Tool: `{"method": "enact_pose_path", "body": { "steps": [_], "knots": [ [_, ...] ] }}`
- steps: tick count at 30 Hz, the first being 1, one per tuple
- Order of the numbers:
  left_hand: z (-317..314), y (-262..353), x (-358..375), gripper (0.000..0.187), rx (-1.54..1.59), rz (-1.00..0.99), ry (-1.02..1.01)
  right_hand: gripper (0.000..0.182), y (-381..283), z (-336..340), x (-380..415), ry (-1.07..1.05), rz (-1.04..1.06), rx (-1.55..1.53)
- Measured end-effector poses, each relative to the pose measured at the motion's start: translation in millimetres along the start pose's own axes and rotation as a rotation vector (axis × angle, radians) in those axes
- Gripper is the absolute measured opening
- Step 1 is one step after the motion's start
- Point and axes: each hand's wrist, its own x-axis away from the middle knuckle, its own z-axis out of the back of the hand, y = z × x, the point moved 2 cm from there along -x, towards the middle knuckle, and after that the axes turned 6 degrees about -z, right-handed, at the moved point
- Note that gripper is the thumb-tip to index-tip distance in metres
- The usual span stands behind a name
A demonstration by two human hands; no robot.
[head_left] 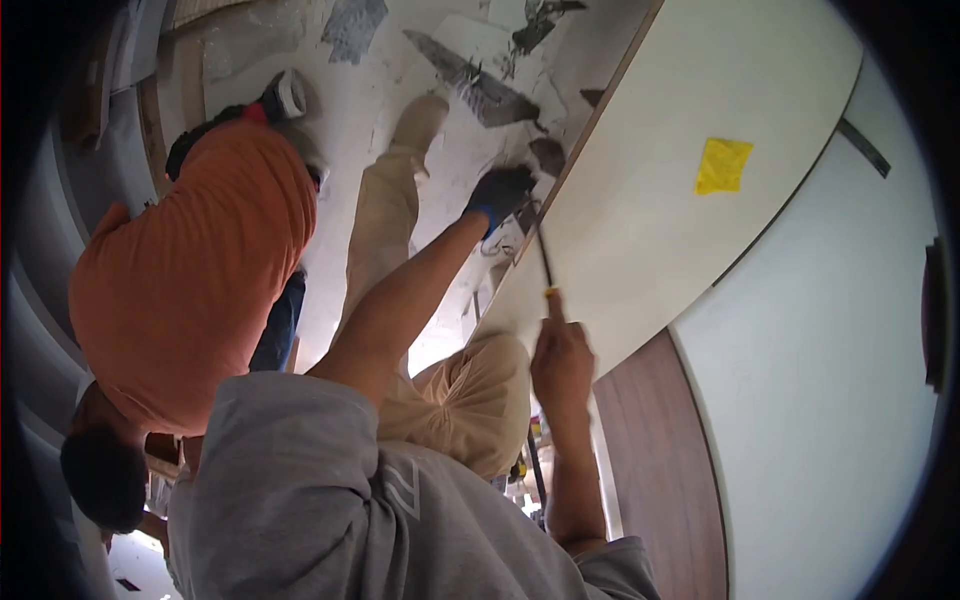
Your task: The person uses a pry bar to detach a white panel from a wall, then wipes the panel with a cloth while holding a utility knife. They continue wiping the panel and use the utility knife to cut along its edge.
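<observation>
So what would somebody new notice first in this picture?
Probably the bright yellow patch on the pale board at upper right, then a co-worker's orange shirt at the left. Near the middle, the right hand holds a thin-shafted tool by the board's edge, close to the dark-gloved left hand.

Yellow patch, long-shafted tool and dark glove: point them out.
Yellow patch (723, 165): head view, middle of its face.
Long-shafted tool (545, 258): head view, on its shaft.
Dark glove (501, 190): head view, middle of its visible surface.
</observation>
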Motion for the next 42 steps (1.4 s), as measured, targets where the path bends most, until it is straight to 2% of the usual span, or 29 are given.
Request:
{"method": "enact_pose_path", "body": {
  "steps": [1,2,5,7,9,12,13,15,17,20,21,23,25,28,30,32,34,36,37,39,41,42],
  "knots": [
    [22,52,-4,0.044,0.075,0.113,-0.029,0.042,-9,28,2,0.031,-0.004,-0.058],
    [28,79,-8,0.040,0.152,0.218,-0.050,0.044,-25,57,1,0.018,-0.045,-0.099],
    [-10,36,-29,0.028,0.250,0.290,0.031,0.040,-28,40,-7,-0.008,-0.066,0.019],
    [-36,-17,-33,0.039,0.125,0.225,-0.032,0.041,-33,14,-21,-0.106,-0.103,0.133],
    [-32,-21,-36,0.044,0.034,0.145,-0.068,0.042,-36,27,-25,-0.076,-0.076,0.106],
    [1,49,-33,0.043,-0.261,0.016,-0.092,0.046,-31,52,-10,-0.001,-0.037,0.011],
    [-12,30,-35,0.043,-0.253,-0.045,-0.036,0.046,-28,44,-11,-0.003,-0.006,0.030],
    [-42,-23,-26,0.044,0.017,0.122,0.000,0.045,-22,15,-19,-0.036,0.000,0.099],
    [-31,-31,-31,0.045,0.300,0.380,-0.016,0.042,-29,4,-28,-0.112,-0.108,0.120],
    [8,52,-41,0.042,0.366,0.404,-0.043,0.042,-27,42,-29,-0.015,-0.020,0.085],
    [22,83,-51,0.035,0.153,0.233,0.040,0.041,-33,68,-31,0.067,-0.011,0.031],
    [2,71,-83,0.029,-0.113,-0.052,0.114,0.043,-39,99,-34,0.069,-0.023,0.002],
    [13,89,-84,0.016,-0.477,-0.356,0.221,0.044,-41,90,-43,0.049,-0.030,0.033],
    [-21,-13,-74,0.013,-0.250,-0.008,0.040,0.044,-35,24,-54,-0.067,-0.051,0.148],
    [-37,-41,-64,0.014,0.010,-0.020,0.075,0.044,-29,10,-58,-0.109,-0.054,0.158],
    [-4,19,-61,0.017,0.012,-0.014,0.055,0.043,-25,31,-52,-0.018,-0.006,0.102],
    [11,64,-68,0.020,-0.162,-0.172,0.105,0.045,-30,76,-42,0.063,0.020,-0.026],
    [8,70,-69,0.023,-0.259,-0.307,0.201,0.047,-30,92,-33,0.050,-0.004,0.017],
    [14,79,-74,0.025,-0.321,-0.392,0.271,0.047,-25,71,-35,0.038,0.007,0.055],
    [8,50,-54,0.029,-0.001,0.075,0.057,0.048,-20,21,-35,-0.009,-0.007,0.114],
    [-30,-47,-50,0.036,-0.100,0.292,-0.067,0.043,-24,-2,-35,-0.120,-0.084,0.125],
    [-36,-53,-51,0.038,0.021,0.223,-0.013,0.041,-23,-9,-38,-0.141,-0.096,0.105]
  ]
}}
